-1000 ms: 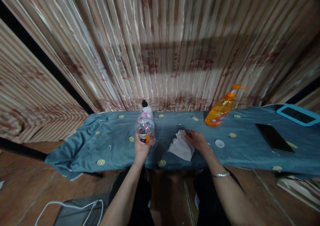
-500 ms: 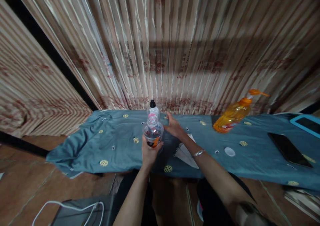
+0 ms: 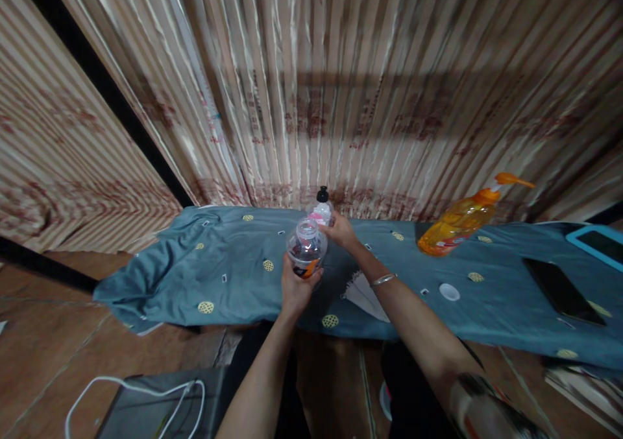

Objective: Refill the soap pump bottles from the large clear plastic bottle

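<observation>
Right now the left hand (image 3: 298,288) is wrapped around an open clear bottle (image 3: 306,252), holding it upright over the near edge of the blue cloth (image 3: 228,270), while the right hand (image 3: 342,232) closes its fingers on a small black-capped bottle (image 3: 321,211) standing just behind it. This looks like the pick-up stage of combining the two; lifting the small bottle calls for a firm grip and a steady clear bottle, with its uncapped mouth kept level

Tablet (image 3: 603,243) cut by right edge; small bottle (image 3: 321,211) partly behind right hand (image 3: 342,231)
</observation>
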Available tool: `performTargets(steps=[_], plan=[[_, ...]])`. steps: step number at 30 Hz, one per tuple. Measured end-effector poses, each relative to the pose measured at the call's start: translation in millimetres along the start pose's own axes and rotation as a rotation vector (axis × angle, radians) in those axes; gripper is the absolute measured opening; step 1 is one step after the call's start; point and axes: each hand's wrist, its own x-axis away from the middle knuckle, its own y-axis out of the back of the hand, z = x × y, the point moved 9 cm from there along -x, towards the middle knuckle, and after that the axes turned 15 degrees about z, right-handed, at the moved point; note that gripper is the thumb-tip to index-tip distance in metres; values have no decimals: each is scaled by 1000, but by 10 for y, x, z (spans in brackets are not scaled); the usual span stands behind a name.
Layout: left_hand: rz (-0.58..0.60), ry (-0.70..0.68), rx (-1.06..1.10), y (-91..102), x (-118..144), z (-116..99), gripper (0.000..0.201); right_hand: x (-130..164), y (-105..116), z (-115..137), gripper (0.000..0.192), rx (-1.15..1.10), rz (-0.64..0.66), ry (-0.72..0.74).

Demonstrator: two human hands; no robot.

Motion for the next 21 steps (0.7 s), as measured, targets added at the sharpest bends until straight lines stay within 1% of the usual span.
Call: performTargets(steps=[3,6,8,11,13,15,17,19,20,21], plan=[[15,-14,9,-81,-55,12,70,506,371,-221,37,25,-79,-80],[12,-36,-13,-174,-102,-20,67,1075,683,-325,42,19,-173,-91],[9,-47,-38,-225,-126,-44,64,1410,815,-355,50,10,-223,-92],[-3,-32,-71,-258,-153,-32,63,1771,905,-396,62,3,-263,-111],[-17,-20,-85,-253,-166,-6,72,1918,923,-437,66,2,-279,-132],[-17,-32,-82,-248,-172,9,88,2007,922,-486,67,1,-288,-152],[-10,-74,-80,-223,-149,0,107,2056,907,-530,66,3,-288,-168],[-29,-123,-94,-131,-70,-23,120,2077,879,-555,65,5,-277,-174],[-51,-142,-111,-55,-2,-38,123,2079,863,-557,64,5,-269,-171],[-70,-158,-134,29,83,-57,121,2078,845,-553,63,6,-258,-163]])
